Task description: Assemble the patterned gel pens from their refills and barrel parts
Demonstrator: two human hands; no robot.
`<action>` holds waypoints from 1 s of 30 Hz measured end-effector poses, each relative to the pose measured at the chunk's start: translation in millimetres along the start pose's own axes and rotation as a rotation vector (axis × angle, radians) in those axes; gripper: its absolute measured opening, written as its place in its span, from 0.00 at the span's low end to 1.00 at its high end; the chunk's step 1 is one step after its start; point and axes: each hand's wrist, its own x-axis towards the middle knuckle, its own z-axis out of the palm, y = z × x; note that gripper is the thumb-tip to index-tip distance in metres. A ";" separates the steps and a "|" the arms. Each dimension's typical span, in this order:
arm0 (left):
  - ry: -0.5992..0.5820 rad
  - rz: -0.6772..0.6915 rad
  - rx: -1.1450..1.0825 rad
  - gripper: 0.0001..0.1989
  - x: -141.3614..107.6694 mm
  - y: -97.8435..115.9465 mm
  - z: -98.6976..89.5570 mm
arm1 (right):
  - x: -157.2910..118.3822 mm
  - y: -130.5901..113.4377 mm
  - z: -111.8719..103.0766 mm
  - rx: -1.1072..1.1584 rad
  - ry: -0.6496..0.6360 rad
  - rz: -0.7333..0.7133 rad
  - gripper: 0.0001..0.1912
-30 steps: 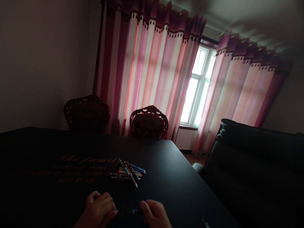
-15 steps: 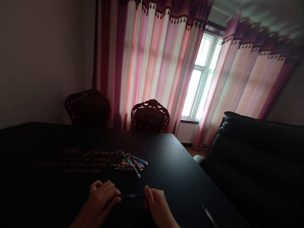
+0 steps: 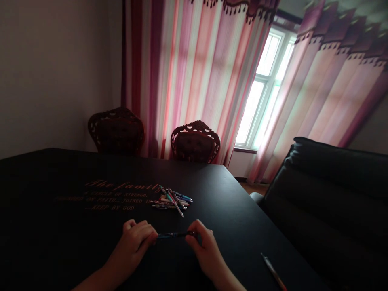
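A dark pen [image 3: 171,235] with a bluish barrel lies level between my two hands, over the near part of the black table [image 3: 230,226]. My left hand [image 3: 138,238] is closed, pinching the pen's left end between thumb and fingers. On the other end, my right hand [image 3: 202,242] is closed too, with thumb and forefinger gripping the tip; its other fingers are curled and partly hidden. Beyond my hands rests a loose pile of pens [image 3: 172,200] in several colours, crossing over one another.
A single pen [image 3: 273,270] lies apart at the right, near the table's edge. Gold lettering [image 3: 118,194] marks the tabletop left of the pile. Two carved chairs [image 3: 195,141] stand behind the table, and a black leather armchair [image 3: 321,210] is at the right.
My right hand has shifted its hold, its thumb and forefinger now at the pen's right end. Both hands appear slightly higher in view; the camera has tilted down a little.
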 end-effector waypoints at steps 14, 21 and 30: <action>-0.002 0.001 -0.018 0.16 1.0 -1.6 2.1 | 4.5 5.0 -2.1 0.192 -0.081 0.084 0.30; -0.029 -0.027 -0.003 0.13 0.0 -10.8 9.9 | 7.0 12.6 2.4 0.255 -0.100 0.113 0.29; -0.002 -0.023 -0.008 0.12 -1.3 -9.9 8.7 | 7.7 11.1 -2.2 0.221 -0.119 0.143 0.28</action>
